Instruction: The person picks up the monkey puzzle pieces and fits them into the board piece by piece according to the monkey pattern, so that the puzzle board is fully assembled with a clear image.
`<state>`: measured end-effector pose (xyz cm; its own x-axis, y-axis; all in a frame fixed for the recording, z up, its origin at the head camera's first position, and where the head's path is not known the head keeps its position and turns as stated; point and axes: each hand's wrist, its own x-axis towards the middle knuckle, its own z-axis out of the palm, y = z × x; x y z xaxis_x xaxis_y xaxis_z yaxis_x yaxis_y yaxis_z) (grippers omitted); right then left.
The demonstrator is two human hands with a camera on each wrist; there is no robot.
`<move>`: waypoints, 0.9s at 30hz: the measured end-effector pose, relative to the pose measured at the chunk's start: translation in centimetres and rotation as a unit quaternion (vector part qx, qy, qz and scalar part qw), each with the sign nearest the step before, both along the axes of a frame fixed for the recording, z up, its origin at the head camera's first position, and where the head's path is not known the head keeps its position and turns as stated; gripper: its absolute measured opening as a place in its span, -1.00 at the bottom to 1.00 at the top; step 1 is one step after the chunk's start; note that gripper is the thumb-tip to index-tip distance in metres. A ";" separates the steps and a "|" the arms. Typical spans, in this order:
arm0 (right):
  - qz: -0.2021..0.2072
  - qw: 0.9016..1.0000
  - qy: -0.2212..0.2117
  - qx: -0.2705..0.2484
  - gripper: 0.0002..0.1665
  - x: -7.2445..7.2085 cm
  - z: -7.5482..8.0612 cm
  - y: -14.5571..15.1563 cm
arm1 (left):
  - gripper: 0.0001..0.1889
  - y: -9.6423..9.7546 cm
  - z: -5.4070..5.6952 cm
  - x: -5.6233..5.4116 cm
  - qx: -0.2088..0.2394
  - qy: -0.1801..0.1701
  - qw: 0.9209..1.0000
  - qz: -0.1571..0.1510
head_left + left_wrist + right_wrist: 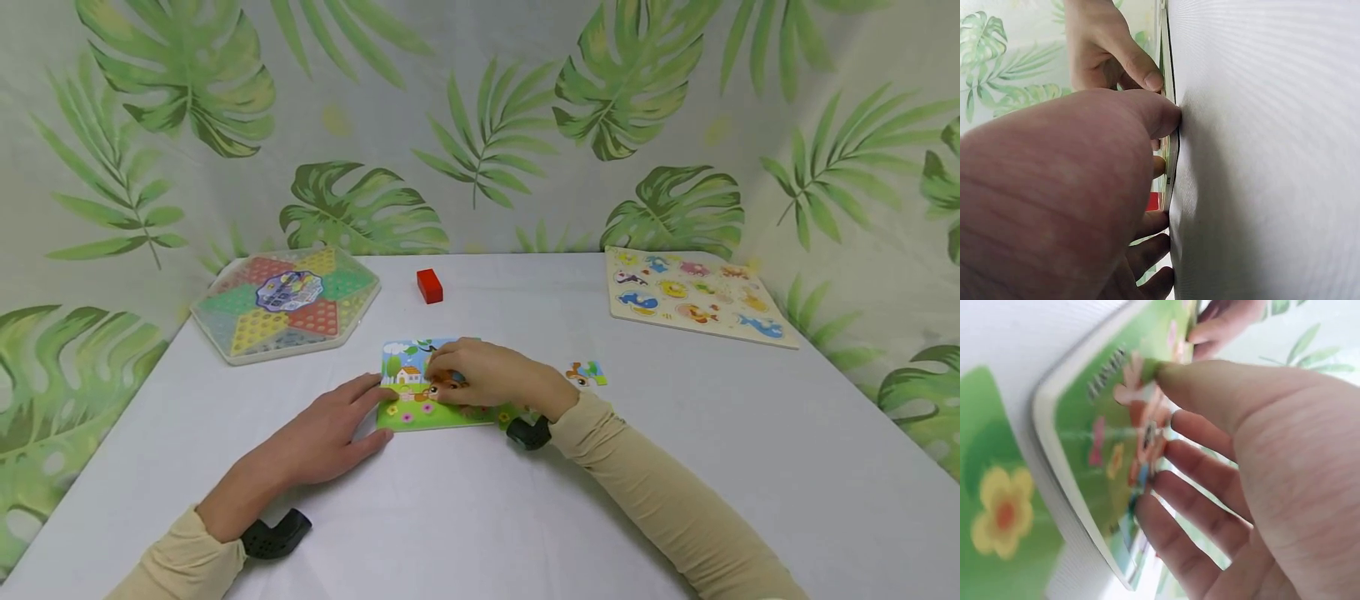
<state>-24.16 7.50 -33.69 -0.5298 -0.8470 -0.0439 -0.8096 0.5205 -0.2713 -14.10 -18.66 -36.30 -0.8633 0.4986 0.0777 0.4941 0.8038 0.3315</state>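
Observation:
A jigsaw board point(414, 418) with a house, trees and flowers lies flat on the white table. On its left edge rests my left hand point(330, 429), fingers on the picture and thumb at the near corner. My right hand point(483, 375) bends over the middle and pinches a brown animal puzzle piece point(447, 381) between thumb and fingertips, level with the board. In the right wrist view the piece's outline is blurred. A loose piece with a yellow flower point(1004, 512) lies beside the board's right edge. Another loose piece point(588, 374) with an animal's face lies farther right.
A hexagonal Chinese checkers board point(288, 304) stands back left. Behind the jigsaw is a red block point(430, 286). A wooden sea-animal puzzle board point(693, 296) lies back right. A leaf-patterned cloth point(495, 108) hangs behind the table.

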 end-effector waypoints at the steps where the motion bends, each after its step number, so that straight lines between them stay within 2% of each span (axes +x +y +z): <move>1: 0.000 1.000 -0.008 0.001 -0.54 -0.1 0.0 0.1 | -0.48 0.0 0.0 0.0 0.000 -0.002 1.000 0.001; 7: -0.012 0.998 -0.048 -0.028 -0.40 -0.6 0.8 1.8 | -0.49 0.1 -0.1 0.0 0.004 0.013 1.000 -0.006; 11: -0.035 0.997 -0.047 -0.047 -0.39 -0.6 2.0 3.4 | -0.49 0.2 0.0 -0.2 0.001 0.013 1.000 -0.006; 15: -0.052 0.997 -0.044 -0.041 -0.38 -0.2 2.9 5.2 | -0.49 0.1 0.1 -0.2 -0.003 0.005 1.000 0.000; 19: -0.073 0.996 -0.043 -0.025 -0.36 0.0 3.3 6.9 | -0.50 -0.1 0.0 -0.2 0.001 0.006 1.000 0.000; 27: -0.083 0.994 -0.044 -0.048 -0.38 -0.3 4.1 9.5 | -0.49 -0.2 -0.2 -0.1 0.004 -0.001 1.000 0.003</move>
